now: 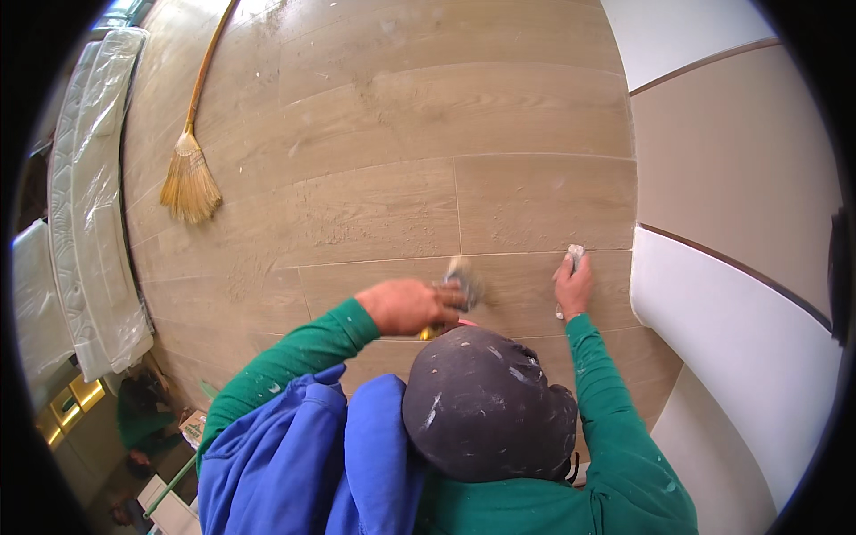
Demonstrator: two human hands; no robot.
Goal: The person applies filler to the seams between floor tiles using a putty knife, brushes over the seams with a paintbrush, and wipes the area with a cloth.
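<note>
My left hand [406,308], in a green sleeve, reaches over the tiled floor [374,214] with its fingers closed on a blurred grey-and-pale tool [463,283]. Something yellow [430,333] shows under these fingers, too small to name. Further right, my right hand [573,287] rests low on the floor, wrapped round a narrow whitish piece [576,255] that sticks out at both ends of the grip. Its kind is unclear. Crumbs and dust lie scattered beyond the hands.
A straw broom [191,169] lies far left. Plastic-wrapped mattresses [98,196] stand along the left. White and beige panels [731,152] border the right side. Dark rounded cloth [490,406] and blue cloth [276,455] fill the lower middle. A person [143,410] appears dimly at lower left.
</note>
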